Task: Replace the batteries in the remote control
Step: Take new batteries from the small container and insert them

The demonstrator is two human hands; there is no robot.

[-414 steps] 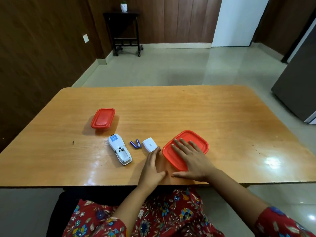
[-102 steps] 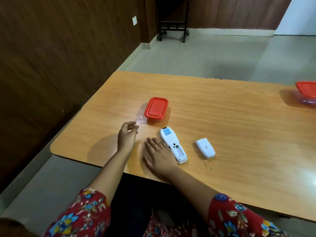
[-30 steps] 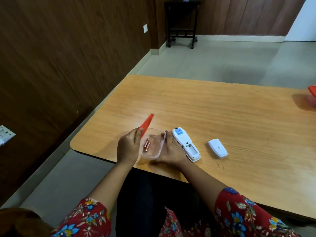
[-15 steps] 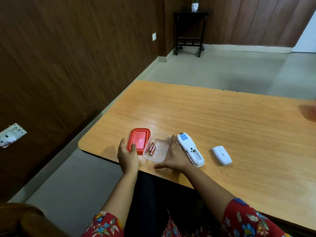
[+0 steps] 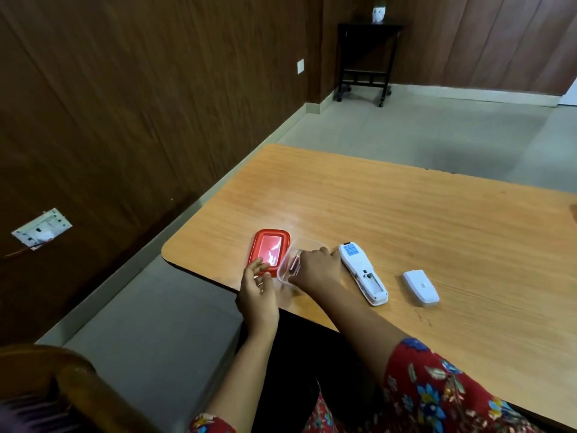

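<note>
Right hand point(image 5: 317, 271) is down in the clear container point(image 5: 307, 243) over the batteries point(image 5: 294, 266), grip impossible to tell, left hand point(image 5: 257, 292) relaxed open by the red lid point(image 5: 269, 253), remote point(image 5: 362, 273) just right of the right hand, its blue label point(image 5: 352, 250) unreadable.

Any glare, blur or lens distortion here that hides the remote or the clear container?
Head view: a white glare streak on the red lid, with faint sheen on the table beyond it; the wide lens tilts the wall panels outward; the remote is sharp, its blue label unreadable; the right hand, not glare, hides most of the clear container.
</note>
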